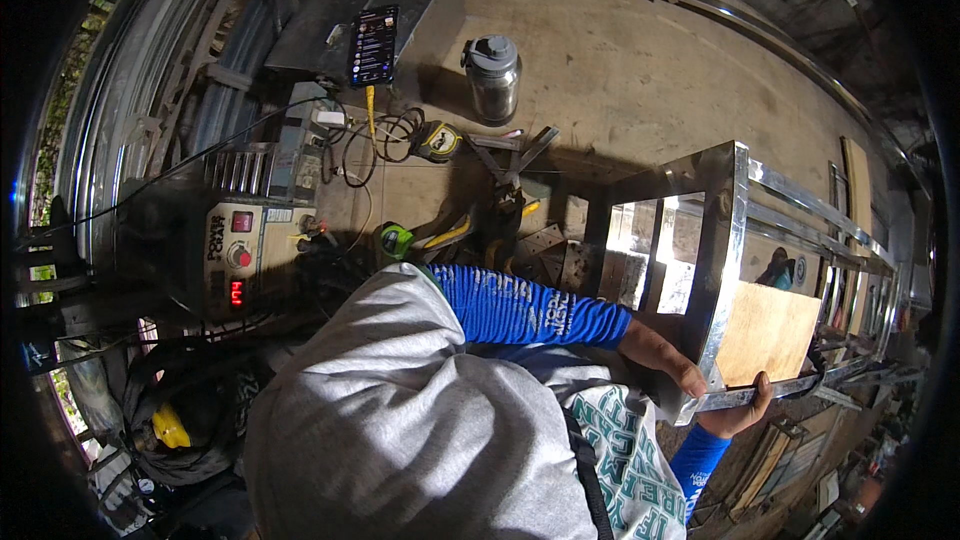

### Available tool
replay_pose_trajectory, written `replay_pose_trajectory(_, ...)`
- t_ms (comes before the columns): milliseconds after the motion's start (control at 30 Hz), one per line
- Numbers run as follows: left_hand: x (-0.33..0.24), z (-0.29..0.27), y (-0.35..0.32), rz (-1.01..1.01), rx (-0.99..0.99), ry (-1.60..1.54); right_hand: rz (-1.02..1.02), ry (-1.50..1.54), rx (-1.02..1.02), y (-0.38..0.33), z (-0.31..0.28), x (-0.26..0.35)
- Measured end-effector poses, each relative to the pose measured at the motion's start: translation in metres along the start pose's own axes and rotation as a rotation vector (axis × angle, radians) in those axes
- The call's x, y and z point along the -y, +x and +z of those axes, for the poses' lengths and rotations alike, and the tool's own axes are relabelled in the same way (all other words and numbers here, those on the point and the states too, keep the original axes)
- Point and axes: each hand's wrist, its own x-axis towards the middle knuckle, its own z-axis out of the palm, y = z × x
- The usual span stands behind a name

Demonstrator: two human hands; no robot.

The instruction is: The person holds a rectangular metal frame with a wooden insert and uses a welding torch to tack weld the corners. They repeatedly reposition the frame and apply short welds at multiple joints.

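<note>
A shiny metal tube frame (pixel 722 240) stands at the right, its lower corner close to my body. My left hand (pixel 662 355) reaches across in a blue sleeve and closes on that corner, some of its fingers out of sight. Just beyond it, my right hand (pixel 738 418) grips the lower rail from underneath, thumb up against a bare wooden panel (pixel 768 335). The panel sits inside the frame, above the rail.
A steel bottle (pixel 492 80), a phone (pixel 375 45) on a metal box, a tape measure (pixel 437 141) and a metal clamp (pixel 512 160) lie beyond my arm. Left is a power unit (pixel 240 255) with a red display and cables. Metal lengths (pixel 125 80) stand far left.
</note>
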Motion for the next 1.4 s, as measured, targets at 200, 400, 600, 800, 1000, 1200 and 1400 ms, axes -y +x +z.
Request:
replay_pose_trajectory(200, -0.006, -0.006, -0.006, -0.064, 0.044, -0.038, -0.033, -0.008, -0.013, 0.007, -0.001, -0.004)
replay_pose_trajectory(400, 0.001, -0.015, 0.003, -0.023, 0.085, -0.036, -0.051, -0.026, -0.062, 0.012, 0.0, -0.003)
replay_pose_trajectory(600, -0.006, -0.009, 0.001, -0.039, 0.052, -0.085, -0.09, -0.013, -0.089, 0.009, -0.005, -0.005)
replay_pose_trajectory(800, -0.005, -0.015, 0.0, 0.0, -0.002, -0.098, -0.063, -0.019, -0.07, 0.03, 0.003, -0.007)
replay_pose_trajectory(1000, -0.002, -0.016, 0.004, 0.041, 0.016, -0.149, -0.1, -0.036, -0.114, 0.029, -0.011, -0.006)
replay_pose_trajectory(1200, -0.01, -0.008, -0.001, 0.034, -0.012, -0.136, -0.098, -0.017, -0.084, 0.025, -0.012, -0.007)
replay_pose_trajectory(1400, -0.003, -0.01, 0.011, 0.023, 0.027, -0.134, -0.265, -0.16, -0.208, 0.032, -0.06, -0.006)
